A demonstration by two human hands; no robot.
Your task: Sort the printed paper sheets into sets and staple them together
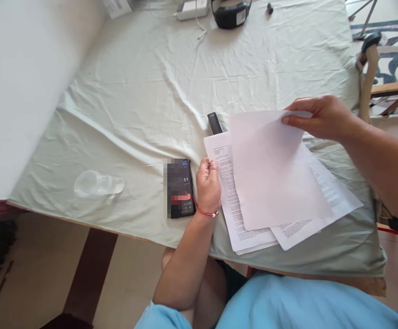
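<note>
Looks forward and steeply down from the wearer's head, over the worktop (133,91). Sits close enough to catch the blue shirt (288,301) along the bottom edge of the frame, yet wide enough to take in most of the worktop. Places the papers (274,178) right of centre. Reaches out to the white wall (30,91) at upper left and the floor (44,256) at lower left.

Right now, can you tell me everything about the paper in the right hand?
The sheet is thin and white, with a blank side showing and soft shadows near the top. The right hand pinches its upper right part between thumb and fingers. It bends slightly and overlaps printed pages; whether its lower part rests on them is hard to tell.
</note>
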